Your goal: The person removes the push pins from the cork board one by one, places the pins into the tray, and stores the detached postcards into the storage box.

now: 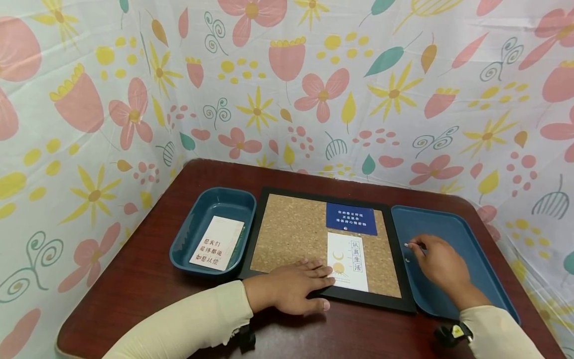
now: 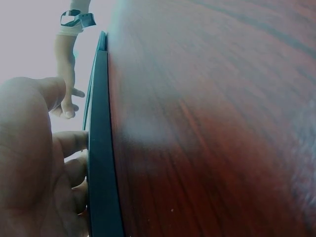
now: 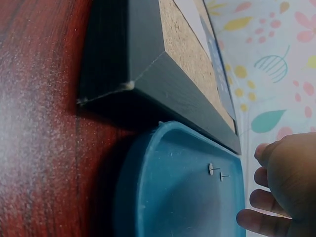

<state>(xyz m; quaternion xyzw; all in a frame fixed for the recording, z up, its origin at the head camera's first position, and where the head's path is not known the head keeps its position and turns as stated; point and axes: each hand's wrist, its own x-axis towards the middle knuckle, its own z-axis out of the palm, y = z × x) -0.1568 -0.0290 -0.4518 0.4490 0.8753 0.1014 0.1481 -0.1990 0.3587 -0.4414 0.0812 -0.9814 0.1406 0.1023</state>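
Note:
My left hand (image 1: pixel 298 286) lies flat across the lower frame of a cork board (image 1: pixel 291 227), fingers spread, fingertips on the left edge of a white card (image 1: pixel 354 269). A blue card (image 1: pixel 352 217) sits above it, with a small shiny tack (image 1: pixel 345 228) at its lower edge. Over the blue tray at the right, my right hand (image 1: pixel 444 267) reaches down with its fingers bent loosely. Two thumbtacks (image 3: pixel 211 169) stand point up in that tray, just below the fingertips. In the right wrist view the fingers are apart from the tacks, and nothing shows between them.
Left of the board stands a deep blue tray (image 1: pixel 179 239) with cards (image 1: pixel 217 242) in it. The shallow blue tray (image 1: pixel 486 271) adjoins the board's right side. All rest on a dark red wooden table (image 1: pixel 134 294). Floral cloth (image 1: pixel 278 99) hangs behind.

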